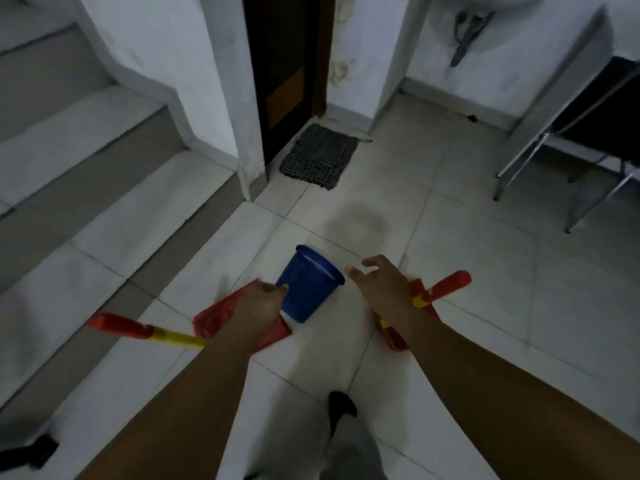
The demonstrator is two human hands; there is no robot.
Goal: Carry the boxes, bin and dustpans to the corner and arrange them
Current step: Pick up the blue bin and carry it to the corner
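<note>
The bin (309,284) is a small blue plastic basket with a mesh wall and a round rim; it stands on the tiled floor (450,258) near the centre of the view, leaning a little, with the mouth toward 1 o'clock. At 8 o'clock from it lies the left dustpan (211,315), red, with a yellow and red handle that points to 9 o'clock. At 3 o'clock from the bin lies the right dustpan (420,289), also red, partly hidden under the forearm, its handle pointing to 2 o'clock.

The left hand (258,301) is at the bin's left wall, fingers curled; if it really clamps something I cannot tell (the picture is blurred there). The right hand (379,284) hovers just beside the bin's rim with fingers spread apart, holding nothing.

A dark mat (318,155) lies at 12 o'clock, before a doorway.
</note>
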